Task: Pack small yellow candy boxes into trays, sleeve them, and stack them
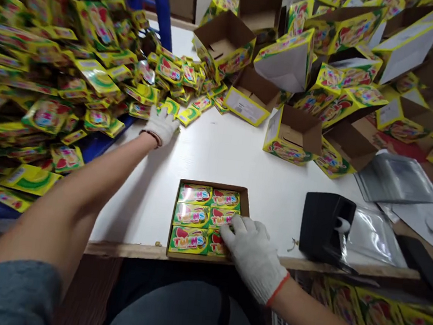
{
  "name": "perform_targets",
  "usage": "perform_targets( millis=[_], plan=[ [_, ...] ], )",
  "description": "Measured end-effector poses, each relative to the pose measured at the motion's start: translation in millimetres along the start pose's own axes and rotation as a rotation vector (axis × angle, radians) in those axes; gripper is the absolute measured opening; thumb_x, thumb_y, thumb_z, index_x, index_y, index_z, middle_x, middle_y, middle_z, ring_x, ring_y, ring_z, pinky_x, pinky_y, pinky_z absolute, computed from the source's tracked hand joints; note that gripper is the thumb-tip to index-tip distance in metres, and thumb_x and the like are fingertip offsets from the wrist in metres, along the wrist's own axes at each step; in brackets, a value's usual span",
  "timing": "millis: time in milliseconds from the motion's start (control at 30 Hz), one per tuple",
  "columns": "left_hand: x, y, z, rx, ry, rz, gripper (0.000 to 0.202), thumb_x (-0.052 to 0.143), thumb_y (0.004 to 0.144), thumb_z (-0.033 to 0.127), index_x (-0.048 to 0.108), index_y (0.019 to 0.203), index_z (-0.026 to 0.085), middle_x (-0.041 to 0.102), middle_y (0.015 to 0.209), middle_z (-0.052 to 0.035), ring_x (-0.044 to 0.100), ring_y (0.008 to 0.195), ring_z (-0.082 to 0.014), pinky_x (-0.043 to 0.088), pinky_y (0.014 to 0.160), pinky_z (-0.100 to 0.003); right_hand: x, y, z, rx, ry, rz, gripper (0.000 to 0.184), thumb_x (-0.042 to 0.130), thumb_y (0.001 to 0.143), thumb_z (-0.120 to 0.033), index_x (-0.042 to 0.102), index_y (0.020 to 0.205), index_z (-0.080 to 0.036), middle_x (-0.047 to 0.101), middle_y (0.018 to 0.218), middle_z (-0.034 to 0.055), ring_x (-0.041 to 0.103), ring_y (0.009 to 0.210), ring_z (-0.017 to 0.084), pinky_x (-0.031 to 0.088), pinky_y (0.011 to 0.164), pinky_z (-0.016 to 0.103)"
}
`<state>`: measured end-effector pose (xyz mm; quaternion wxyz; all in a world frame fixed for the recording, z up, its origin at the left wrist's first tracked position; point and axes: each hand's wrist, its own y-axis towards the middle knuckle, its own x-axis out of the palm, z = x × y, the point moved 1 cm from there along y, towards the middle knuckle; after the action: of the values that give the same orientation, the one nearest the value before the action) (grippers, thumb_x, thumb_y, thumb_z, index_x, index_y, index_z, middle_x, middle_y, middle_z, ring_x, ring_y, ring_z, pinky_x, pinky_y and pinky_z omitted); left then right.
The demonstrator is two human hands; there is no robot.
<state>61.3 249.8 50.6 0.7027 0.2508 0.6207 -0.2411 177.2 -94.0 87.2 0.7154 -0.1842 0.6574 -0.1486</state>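
Observation:
My left hand point(162, 126), in a white knit glove, reaches to the near edge of the heap of small yellow-green printed packs. Its fingers are apart and touch the packs, beside a yellow pack point(189, 116). My right hand point(252, 251), gloved too, is over the right side of an open shallow carton point(246, 202) at the table's front edge. Its bent fingers are on the lower right pack point(215, 242), which they partly cover. Several packs lettered "TWINS" lie face up in two columns in the carton, among them the lower left pack point(189, 240).
A large heap of packs point(46, 112) fills the left, partly on a blue chair point(161, 7). Open empty cartons point(293, 135) crowd the back right. A black tape dispenser point(321, 224) and clear plastic sleeves point(398, 178) lie at right on the white table point(221, 152).

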Motion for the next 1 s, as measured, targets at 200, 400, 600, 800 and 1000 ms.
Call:
perform_targets(
  millis=[200,400,600,800,1000],
  plan=[
    [-10.2,-7,23,-0.070,-0.130,0.056,0.035,0.062,0.090,0.039,0.055,0.107,0.010,0.056,0.112,-0.0081,0.048,0.111,-0.0229,0.036,0.101,-0.045,-2,21,-1,-0.053,0.037,-0.227,0.033,0.040,0.094,-0.004,0.065,0.116,-0.010,0.067,0.110,0.0198,0.068,0.098,0.027,0.053,0.071,0.036],
    [-29.4,-94,106,0.216,-0.439,0.139,0.064,0.073,0.077,0.034,0.046,0.131,0.012,0.061,0.108,-0.0078,0.057,0.099,-0.0210,0.048,0.086,-0.035,-23,22,28,-0.078,0.218,-0.197,0.024,0.053,0.088,-0.009,0.067,0.108,-0.011,0.068,0.107,0.0146,0.066,0.093,0.022,0.047,0.074,0.030],
    [-9.4,-164,181,0.546,-0.225,-0.178,0.034,0.066,0.081,0.021,0.059,0.114,0.016,0.063,0.113,-0.0109,0.060,0.102,-0.0267,0.049,0.086,-0.039,-38,-1,80,0.169,0.296,0.125,0.021,0.048,0.090,-0.011,0.065,0.100,-0.017,0.066,0.103,0.0069,0.059,0.088,0.017,0.040,0.074,0.027],
    [-3.8,-169,174,0.483,-0.109,-0.179,0.037,0.071,0.080,0.028,0.057,0.112,0.015,0.064,0.112,-0.0131,0.058,0.106,-0.0319,0.045,0.094,-0.047,-19,7,63,0.072,0.154,0.186,0.020,0.056,0.086,-0.015,0.066,0.103,-0.016,0.067,0.106,0.0113,0.058,0.096,0.023,0.039,0.076,0.032],
    [-4.0,-172,158,0.362,-0.283,-0.266,0.036,0.070,0.080,0.028,0.054,0.110,0.016,0.064,0.114,-0.0111,0.061,0.105,-0.0271,0.050,0.088,-0.038,3,29,44,-0.175,0.114,0.271,0.034,0.062,0.084,-0.021,0.061,0.118,-0.016,0.067,0.117,0.0115,0.057,0.106,0.029,0.040,0.087,0.041]
  ],
)
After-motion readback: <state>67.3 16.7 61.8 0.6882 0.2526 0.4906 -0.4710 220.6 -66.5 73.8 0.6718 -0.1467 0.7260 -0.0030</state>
